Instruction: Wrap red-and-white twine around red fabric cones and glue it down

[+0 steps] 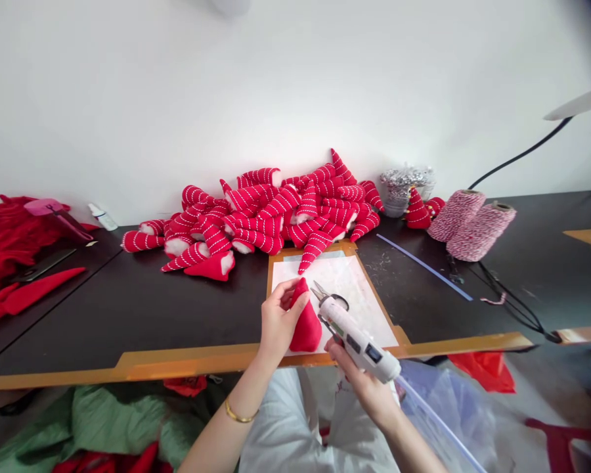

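Observation:
My left hand [279, 322] pinches the upper end of a plain red fabric cone [306, 325], which stands over the front of a white sheet [369, 309]. In my right hand [357, 378] is a white hot glue gun [357, 338], its nozzle pointing up and left, close to the cone's top. A long clear glue stick [440, 420] trails from the gun's back end. Small scissors [341, 301] lie on the sheet, partly hidden behind the nozzle. Past the sheet lies a heap of red stuffed cones [256, 210] wound with white striped cord.
Two spools of red-and-white twine [480, 231] stand at the right, near a clear cup of silver tinsel [396, 197] and a finished-looking red cone [416, 210]. A loose glue stick [423, 266] and black cables lie there. Red fabric [10, 243] and a small white bottle [102, 217] are left.

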`<state>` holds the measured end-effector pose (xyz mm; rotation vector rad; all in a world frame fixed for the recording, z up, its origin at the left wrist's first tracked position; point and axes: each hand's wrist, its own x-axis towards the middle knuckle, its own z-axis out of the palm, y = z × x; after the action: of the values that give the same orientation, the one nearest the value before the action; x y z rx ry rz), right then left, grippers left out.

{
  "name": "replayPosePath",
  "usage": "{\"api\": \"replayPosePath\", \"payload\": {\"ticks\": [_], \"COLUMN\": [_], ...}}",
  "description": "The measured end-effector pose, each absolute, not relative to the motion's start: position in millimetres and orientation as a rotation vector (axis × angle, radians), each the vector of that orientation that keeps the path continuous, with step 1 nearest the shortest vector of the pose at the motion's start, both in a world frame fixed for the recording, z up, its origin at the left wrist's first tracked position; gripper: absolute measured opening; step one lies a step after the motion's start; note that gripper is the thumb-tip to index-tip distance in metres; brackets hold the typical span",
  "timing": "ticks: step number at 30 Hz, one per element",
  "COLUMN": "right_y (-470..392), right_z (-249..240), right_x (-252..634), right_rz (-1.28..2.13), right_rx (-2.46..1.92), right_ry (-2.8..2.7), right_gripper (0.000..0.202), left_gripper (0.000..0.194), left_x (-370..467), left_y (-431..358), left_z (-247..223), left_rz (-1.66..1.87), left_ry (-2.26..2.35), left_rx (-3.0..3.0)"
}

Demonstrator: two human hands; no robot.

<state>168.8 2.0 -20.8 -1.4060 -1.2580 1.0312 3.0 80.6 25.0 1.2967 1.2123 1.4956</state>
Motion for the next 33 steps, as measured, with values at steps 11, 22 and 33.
{"api": "replayPosePath", "payload": {"ticks": [11,22,33], "right_y": [13.3,17.8,17.9], "right_z": [2.8,6.3,12.6], "right_x": [158.9,161.0,159.7], "right_rz": [0.931,0.929,0.936], "right_rx": [-1.339,-1.328,-1.341], "right_ry": [-1.235,-1.289,-1.282], "right_gripper": [0.035,0.032,0.033], "left_gripper": [0.036,0.037,0.035], "left_x": [7.1,7.7,6.8], "left_y": [83.4,83.5,84.6], "left_z": [26.3,28.0,23.8], "left_rz": [1.458,1.449,1.445], "left_ry": [1.184,1.186,1.175], "left_rx": [1.203,1.188,1.237]}}
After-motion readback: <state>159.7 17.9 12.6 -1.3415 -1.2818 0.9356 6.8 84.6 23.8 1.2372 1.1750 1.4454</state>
